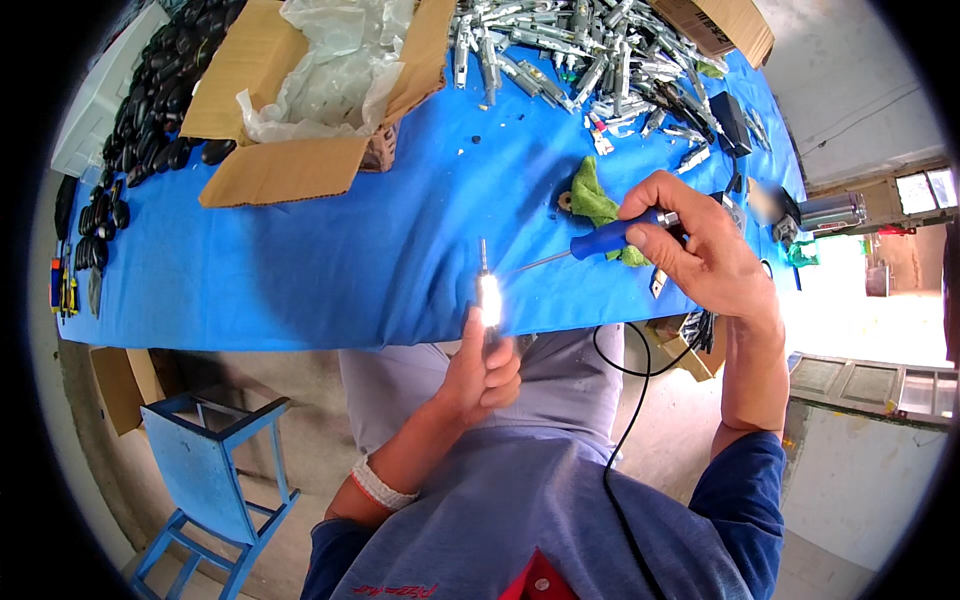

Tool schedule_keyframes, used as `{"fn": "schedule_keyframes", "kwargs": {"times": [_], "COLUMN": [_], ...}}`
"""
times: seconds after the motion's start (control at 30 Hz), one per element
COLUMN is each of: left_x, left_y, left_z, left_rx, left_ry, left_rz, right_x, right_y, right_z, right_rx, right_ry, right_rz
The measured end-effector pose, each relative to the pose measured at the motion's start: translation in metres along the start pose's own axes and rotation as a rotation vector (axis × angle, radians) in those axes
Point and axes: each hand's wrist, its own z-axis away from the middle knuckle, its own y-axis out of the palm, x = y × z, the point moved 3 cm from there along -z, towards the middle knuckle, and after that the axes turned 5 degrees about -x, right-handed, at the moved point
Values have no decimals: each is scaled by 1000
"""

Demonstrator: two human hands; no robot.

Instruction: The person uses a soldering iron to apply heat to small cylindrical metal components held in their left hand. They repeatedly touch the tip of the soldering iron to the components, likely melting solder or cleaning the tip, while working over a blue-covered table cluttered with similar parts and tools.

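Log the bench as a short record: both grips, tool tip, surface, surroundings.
Left grip: holds a shiny, slender silver metal part, thin rod pointing away from the person
Right grip: holds a blue-handled tool with a thin metal shaft
Tool tip: close to the part; contact unclear in glare
Surface: blue cloth-covered table
Near right grip: crumpled green cloth
Far side: open brown cardboard box, silver metal pile rightward
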Motion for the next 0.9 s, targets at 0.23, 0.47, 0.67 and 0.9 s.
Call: {"fn": "schedule_keyframes", "kwargs": {"times": [0.23,0.47,0.67,0.9], "left_x": [1,1,0,0], "left_y": [0,-2,0,0], "left_z": [-1,-2,0,0], "left_rx": [9,2,6,-1], "left_ry": [-1,-7,-4,-3], "left_rz": [12,2,-1,5], "right_x": [1,-3,1,4], "right_y": [0,2,-2,-2], "right_z": [-1,0,0,1], "right_rx": [-57,-78,-45,17], "right_ry": [77,-35,164,16], "right_rz": [139,-15,231,50]}}
